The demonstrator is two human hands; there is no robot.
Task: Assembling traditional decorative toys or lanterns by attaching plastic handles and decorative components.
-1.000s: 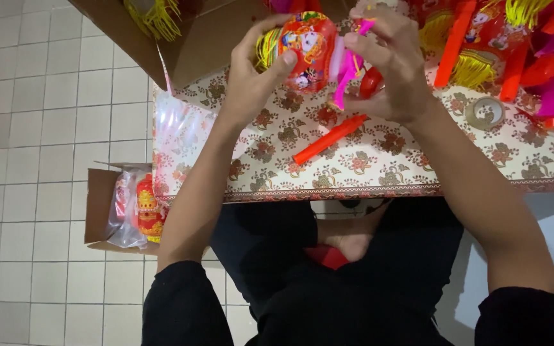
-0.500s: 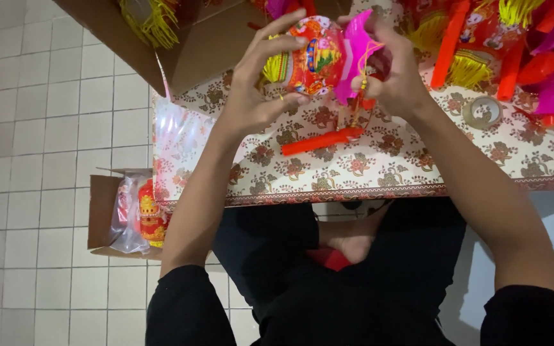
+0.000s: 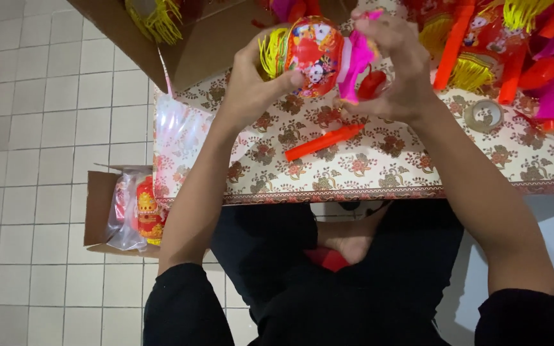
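My left hand (image 3: 254,80) grips a round red toy lantern (image 3: 312,54) with a yellow tassel, held above the table. My right hand (image 3: 399,70) pinches a pink plastic piece (image 3: 357,61) against the lantern's right side, fingers curled over it. A small red part (image 3: 372,84) shows under my right palm. An orange stick (image 3: 325,141) lies on the flowered tablecloth (image 3: 354,173) just below both hands.
More lanterns, orange sticks and yellow tassels (image 3: 482,45) are piled at the table's back right. A roll of clear tape (image 3: 482,115) lies near them. An open cardboard box (image 3: 181,38) stands at the back left. Another box with bagged lanterns (image 3: 133,208) sits on the tiled floor.
Both hands have kept hold of the lantern and shifted slightly; my left thumb now presses on its front, and the pink piece sits closer against its side.
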